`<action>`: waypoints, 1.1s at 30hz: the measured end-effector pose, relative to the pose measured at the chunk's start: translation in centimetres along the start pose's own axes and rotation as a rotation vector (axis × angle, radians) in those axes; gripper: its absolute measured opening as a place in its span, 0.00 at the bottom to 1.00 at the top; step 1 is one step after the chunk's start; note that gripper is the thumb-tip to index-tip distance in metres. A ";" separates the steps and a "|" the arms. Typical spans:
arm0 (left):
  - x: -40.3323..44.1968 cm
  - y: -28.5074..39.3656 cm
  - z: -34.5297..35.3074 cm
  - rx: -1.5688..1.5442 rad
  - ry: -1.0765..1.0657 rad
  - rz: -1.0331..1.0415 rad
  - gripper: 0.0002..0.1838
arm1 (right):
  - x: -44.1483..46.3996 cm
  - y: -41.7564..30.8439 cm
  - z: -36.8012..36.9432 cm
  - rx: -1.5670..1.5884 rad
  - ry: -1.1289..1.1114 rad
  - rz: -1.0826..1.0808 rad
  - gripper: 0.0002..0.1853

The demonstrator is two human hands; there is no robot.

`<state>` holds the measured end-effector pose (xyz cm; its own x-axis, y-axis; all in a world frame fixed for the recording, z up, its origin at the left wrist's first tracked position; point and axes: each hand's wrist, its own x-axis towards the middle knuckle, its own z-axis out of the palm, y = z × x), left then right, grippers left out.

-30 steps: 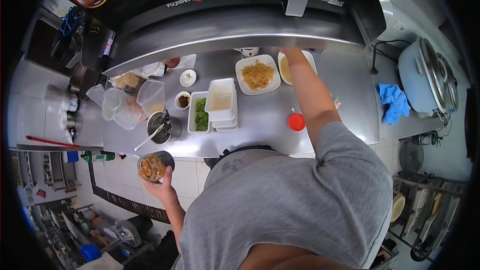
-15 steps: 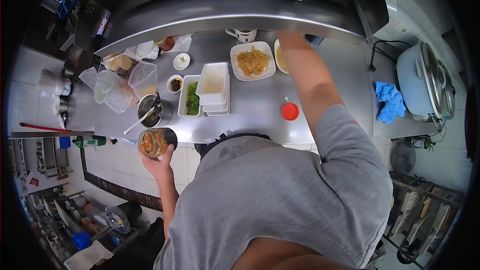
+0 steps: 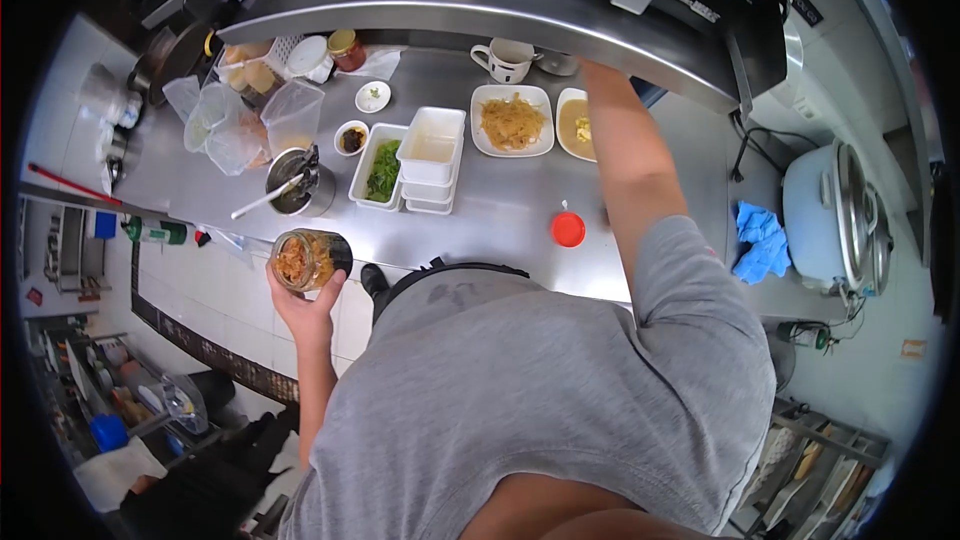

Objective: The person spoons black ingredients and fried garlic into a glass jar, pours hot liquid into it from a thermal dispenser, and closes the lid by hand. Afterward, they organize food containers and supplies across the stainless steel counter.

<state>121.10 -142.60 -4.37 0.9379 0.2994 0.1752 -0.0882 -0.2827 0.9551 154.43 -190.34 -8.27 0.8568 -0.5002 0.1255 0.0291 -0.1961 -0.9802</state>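
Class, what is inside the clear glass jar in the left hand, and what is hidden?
The clear glass jar holds orange-brown food, visible at its mouth. Whatever lies behind the left hand and the jar's dark side is covered.

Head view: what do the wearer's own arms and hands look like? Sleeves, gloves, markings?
Left hand: no glove. Left forearm: bare, no watch visible; its sleeve isn't clearly visible. Right forearm: bare below a short, loose grey sleeve with a faint, small reddish mark. Right hand: hidden by the steel shelf, so can't tell. No cables visible on either arm.
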 end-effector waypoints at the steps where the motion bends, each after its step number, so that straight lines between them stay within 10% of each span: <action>1: -0.5 0.0 -0.3 0.003 -0.003 -0.012 0.39 | 0.6 0.2 -1.2 0.129 -0.002 0.014 0.07; 16: 1.4 2.2 3.6 0.104 -0.393 0.111 0.47 | -3.8 -5.6 -15.7 0.764 -0.225 0.030 0.09; 20: 2.7 3.6 6.9 0.172 -0.687 0.363 0.47 | -11.0 -9.0 -15.7 0.558 -0.271 0.141 0.09; 27: 1.7 -0.1 14.9 0.076 -1.224 0.135 0.43 | -24.6 -16.7 -15.1 0.042 -0.186 0.432 0.21; 33: 0.1 -8.8 19.7 0.129 -1.116 0.397 0.44 | -30.1 -18.6 -13.9 -0.587 -0.346 0.479 0.26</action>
<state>128.60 -158.04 -17.50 0.6320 -0.7700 0.0873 -0.4633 -0.2851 0.8391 120.90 -183.38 8.32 0.8207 -0.3728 -0.4330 -0.5701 -0.4839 -0.6639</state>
